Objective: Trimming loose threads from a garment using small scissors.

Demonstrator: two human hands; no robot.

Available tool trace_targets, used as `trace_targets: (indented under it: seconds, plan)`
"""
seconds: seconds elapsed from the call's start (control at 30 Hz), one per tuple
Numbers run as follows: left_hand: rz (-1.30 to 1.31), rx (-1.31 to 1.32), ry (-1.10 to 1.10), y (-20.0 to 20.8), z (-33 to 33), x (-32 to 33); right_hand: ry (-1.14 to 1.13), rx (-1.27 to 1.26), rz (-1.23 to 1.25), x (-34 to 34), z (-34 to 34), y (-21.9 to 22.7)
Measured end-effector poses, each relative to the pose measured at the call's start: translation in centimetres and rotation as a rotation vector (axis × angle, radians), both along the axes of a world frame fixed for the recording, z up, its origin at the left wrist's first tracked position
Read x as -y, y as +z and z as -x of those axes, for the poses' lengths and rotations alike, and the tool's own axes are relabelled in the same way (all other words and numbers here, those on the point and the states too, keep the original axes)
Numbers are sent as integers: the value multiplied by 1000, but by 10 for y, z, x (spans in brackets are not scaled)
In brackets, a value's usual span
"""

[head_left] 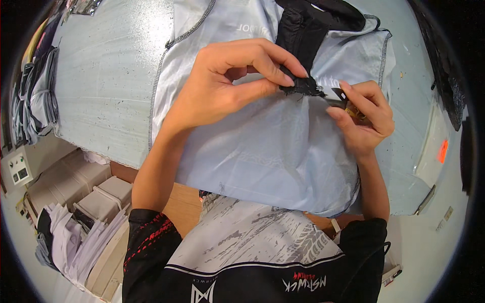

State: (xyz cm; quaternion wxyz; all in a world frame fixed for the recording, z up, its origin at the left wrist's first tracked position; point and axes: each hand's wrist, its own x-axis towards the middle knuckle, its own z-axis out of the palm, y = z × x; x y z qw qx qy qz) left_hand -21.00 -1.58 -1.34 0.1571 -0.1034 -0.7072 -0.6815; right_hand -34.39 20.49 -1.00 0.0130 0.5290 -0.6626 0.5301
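Note:
A pale blue-white garment (252,136) with dark overlocked seams lies inside out on the table before me. Its black collar (338,17) is at the far end, and a black placket (298,38) runs down from it. My left hand (235,83) is closed, pinching the placket's frayed lower end (304,87) between thumb and fingers, lifted off the cloth. Close on its right, my right hand (365,113) is closed around a small pale-and-black piece (339,95) that reaches toward the frayed edge. A yellowish bit shows inside that hand; its exact kind is unclear.
The garment lies on a light blue-grey table (106,91). Folded clothes (43,96) are stacked at its left edge. Below left are beige boxes (68,177), white fabric pieces (83,242) and a switch box (17,166). Dark cloth (439,65) hangs over the right side.

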Motion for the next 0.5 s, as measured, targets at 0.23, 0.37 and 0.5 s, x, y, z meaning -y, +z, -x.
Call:
trace_targets:
  seconds: [0.23, 0.37, 0.5]
  plan:
    - [-17, -16, -8, -2, 1, -1, -52, -70, -60, 4, -13, 5]
    - [-2, 1, -7, -2, 0, -1, -4, -198, -122, 1, -19, 7]
    - [-14, 15, -11, 0, 0, -2, -53, -300, -140, 3, -22, 9]
